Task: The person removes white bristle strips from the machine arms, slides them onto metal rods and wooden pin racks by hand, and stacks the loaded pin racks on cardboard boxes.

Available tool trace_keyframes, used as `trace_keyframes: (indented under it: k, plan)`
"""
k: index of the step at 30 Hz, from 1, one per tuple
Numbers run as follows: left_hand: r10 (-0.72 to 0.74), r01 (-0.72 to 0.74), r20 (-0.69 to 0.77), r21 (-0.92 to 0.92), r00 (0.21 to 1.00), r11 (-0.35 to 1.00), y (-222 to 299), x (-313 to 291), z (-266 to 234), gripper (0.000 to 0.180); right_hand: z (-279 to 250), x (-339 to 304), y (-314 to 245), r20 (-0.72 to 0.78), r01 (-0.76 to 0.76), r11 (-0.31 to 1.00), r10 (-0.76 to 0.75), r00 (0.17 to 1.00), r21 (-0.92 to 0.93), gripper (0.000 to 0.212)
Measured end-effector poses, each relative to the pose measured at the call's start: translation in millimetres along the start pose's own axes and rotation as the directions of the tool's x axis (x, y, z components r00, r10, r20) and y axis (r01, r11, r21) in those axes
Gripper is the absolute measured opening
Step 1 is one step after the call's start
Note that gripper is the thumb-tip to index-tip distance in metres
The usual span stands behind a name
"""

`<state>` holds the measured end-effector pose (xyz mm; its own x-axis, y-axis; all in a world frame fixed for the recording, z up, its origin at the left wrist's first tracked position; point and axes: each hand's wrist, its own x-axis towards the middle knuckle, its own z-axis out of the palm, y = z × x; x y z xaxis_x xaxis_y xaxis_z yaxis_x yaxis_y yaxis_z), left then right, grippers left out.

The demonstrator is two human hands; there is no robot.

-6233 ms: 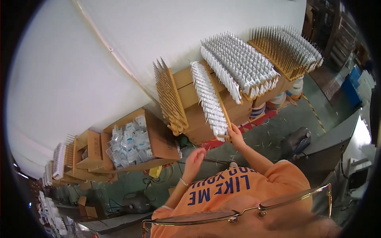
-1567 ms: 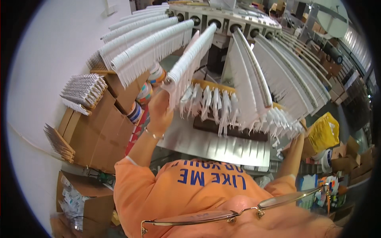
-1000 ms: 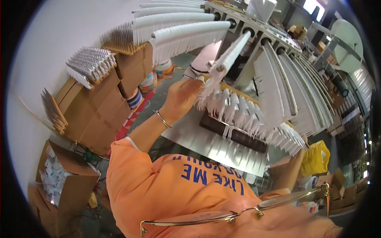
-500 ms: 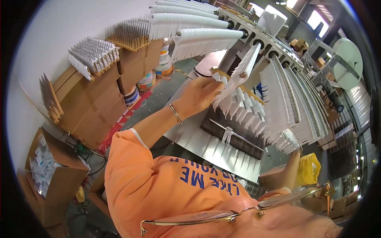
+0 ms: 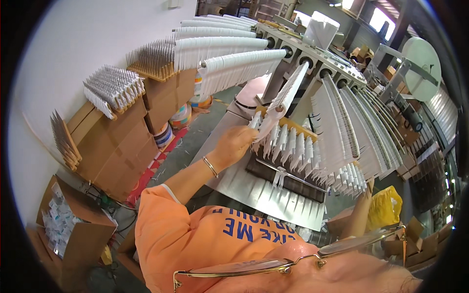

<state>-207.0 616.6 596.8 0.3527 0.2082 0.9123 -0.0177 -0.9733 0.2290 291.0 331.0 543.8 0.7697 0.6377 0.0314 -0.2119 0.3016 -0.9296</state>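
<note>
To work well, the rack wants holding level near mid-frame's white-covered rod, left hand grasping its end, right hand's grip unclear.

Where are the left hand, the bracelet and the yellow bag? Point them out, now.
Left hand [image 5: 235,145]: head view, on the back of the hand.
Bracelet [image 5: 211,166]: head view, on the band at the left wrist.
Yellow bag [image 5: 385,207]: head view, on the middle of its visible side.
</note>
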Motion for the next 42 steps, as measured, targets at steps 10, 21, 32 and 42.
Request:
trace_keyframes:
  k: [10,21,32,42]
  plan:
    - [-0.039,0.039,0.005,-0.006,0.999,0.999,-3,-14,-2,0.017,4,-7,9,-0.022,-0.018,1.0,0.017,1.0,-0.016,0.022]
    - [-0.301,0.3,-0.058,-0.015,0.952,0.954,4,-37,6,0.021,-19,-36,49,-0.162,0.006,0.999,-0.014,0.987,-0.05,0.022]
    - [-0.045,-0.13,0.579,0.258,0.814,0.958,41,-53,34,0.037,101,-175,71,0.392,0.429,0.026,-0.361,0.846,-0.903,0.042]
    - [0.087,-0.089,0.616,-0.027,0.783,0.996,26,-36,34,0.02,142,-208,42,0.664,0.69,-0.091,-0.387,0.64,-0.718,0.019]
